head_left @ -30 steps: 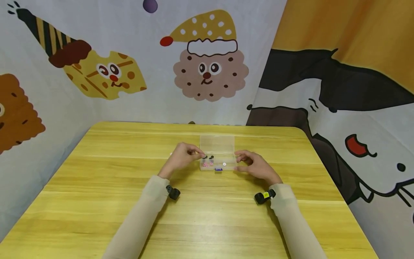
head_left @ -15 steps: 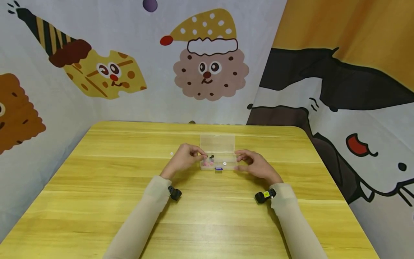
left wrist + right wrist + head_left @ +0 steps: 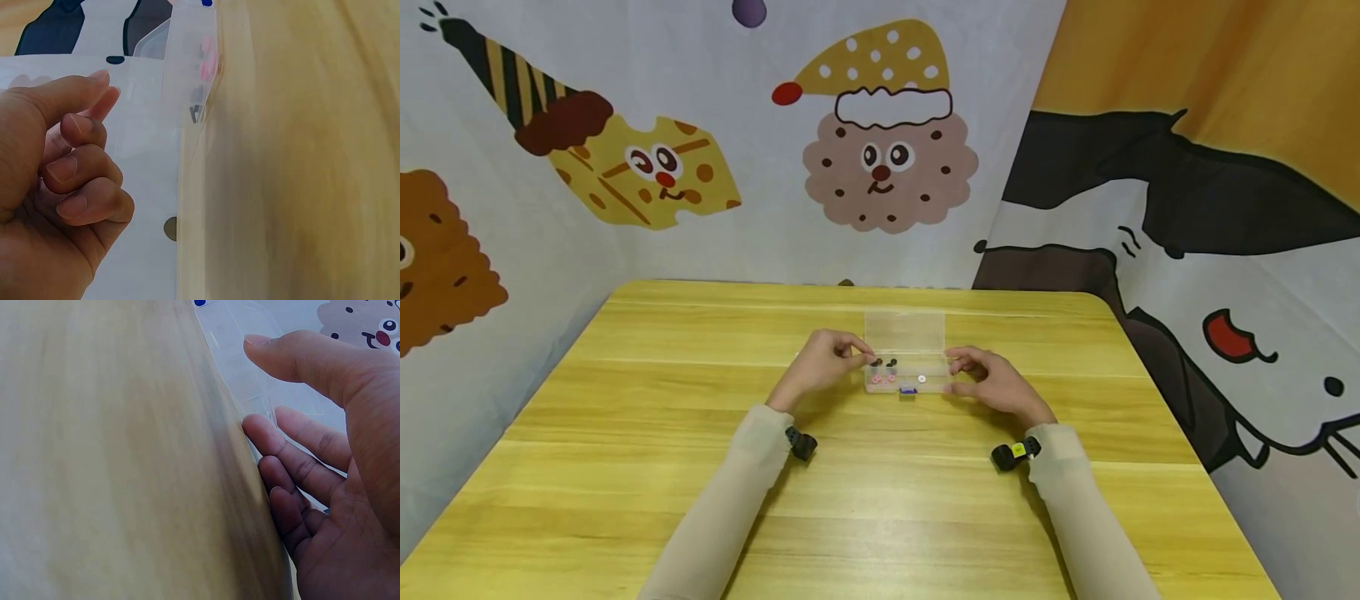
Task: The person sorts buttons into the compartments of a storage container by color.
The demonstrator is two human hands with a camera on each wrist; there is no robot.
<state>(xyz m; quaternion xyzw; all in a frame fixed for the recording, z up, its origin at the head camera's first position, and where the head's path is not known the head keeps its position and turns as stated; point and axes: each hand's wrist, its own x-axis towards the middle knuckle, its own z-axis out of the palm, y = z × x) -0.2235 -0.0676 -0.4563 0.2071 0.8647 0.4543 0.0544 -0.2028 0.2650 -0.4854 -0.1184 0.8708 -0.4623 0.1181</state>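
Observation:
A clear plastic compartment box (image 3: 934,387) stands with its lid (image 3: 904,332) raised at the back. Inside, toward the left, lie small black pieces (image 3: 892,363) and small pink ring-shaped pieces (image 3: 877,379). A small white ring-shaped piece (image 3: 922,379) sits farther right in the front row. My left hand (image 3: 822,365) is at the box's left end, its thumb and index tips close together and the other fingers curled, as the left wrist view shows. Nothing shows between those tips. At the right end, my right hand (image 3: 996,385) rests against the box, thumb and loosely bent fingers apart.
A blue latch (image 3: 908,391) marks the box's front. The wooden table (image 3: 880,500) extends toward me and to both sides. Behind its far edge hangs a cloth printed with cartoon figures (image 3: 891,175). Each wrist wears a small black camera (image 3: 802,446).
My left hand reached a little into the box over the black pieces, then drew back left, uncovering them again. My right hand has stayed at the box's right end.

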